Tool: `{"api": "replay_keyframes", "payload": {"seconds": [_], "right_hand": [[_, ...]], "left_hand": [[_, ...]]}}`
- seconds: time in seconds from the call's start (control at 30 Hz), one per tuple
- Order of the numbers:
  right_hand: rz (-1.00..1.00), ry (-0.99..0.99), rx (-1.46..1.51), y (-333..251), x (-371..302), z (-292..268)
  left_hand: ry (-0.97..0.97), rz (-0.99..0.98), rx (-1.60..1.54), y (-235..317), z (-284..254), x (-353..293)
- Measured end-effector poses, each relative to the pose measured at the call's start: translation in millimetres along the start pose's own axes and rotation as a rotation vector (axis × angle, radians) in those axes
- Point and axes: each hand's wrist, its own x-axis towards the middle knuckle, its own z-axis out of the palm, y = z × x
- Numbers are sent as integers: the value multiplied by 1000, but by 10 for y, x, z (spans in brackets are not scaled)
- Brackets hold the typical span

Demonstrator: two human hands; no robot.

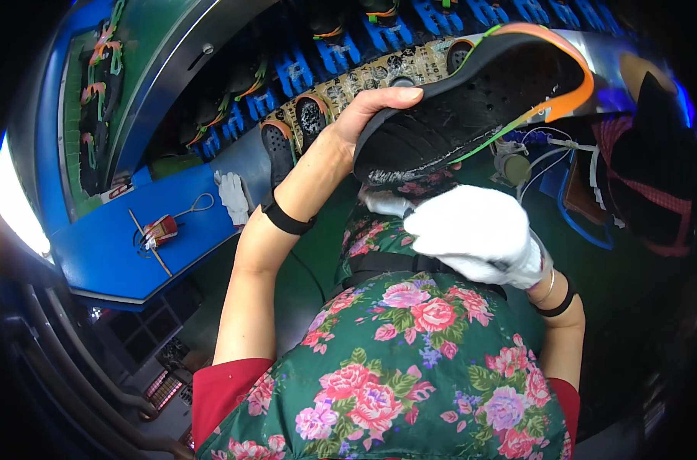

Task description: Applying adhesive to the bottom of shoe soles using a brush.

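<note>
A black clog (448, 123) with orange and green edging is raised in front of me, its perforated inside facing up. My bare left hand (356, 119) grips it by its near left end, thumb on the rim and the other fingers mostly hidden behind. A whitish, rough streak runs along the clog's lower edge. Just below it, my right hand (475, 234) wears a white knitted glove and is closed like a fist. From its left side a pale, motion-blurred thing (387, 203) sticks out, too smeared to name; it appears apart from the clog.
On the left, a blue tabletop (95, 261) bears a white glove (231, 198) and a red wrapped bundle (161, 230) with a stick and wire loop. Several clogs (278, 149) stand along the curved machine beyond, before blue racks (341, 50). Cables (544, 146) hang at right.
</note>
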Motion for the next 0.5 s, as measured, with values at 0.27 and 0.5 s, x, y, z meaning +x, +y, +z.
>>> {"api": "replay_keyframes", "payload": {"seconds": [0.27, 0.5], "right_hand": [[259, 265, 322, 71, 22, 18], [147, 443, -530, 285, 390, -419]], "left_hand": [[-214, 13, -121, -78, -106, 66], [-187, 128, -231, -513, -123, -28]]}}
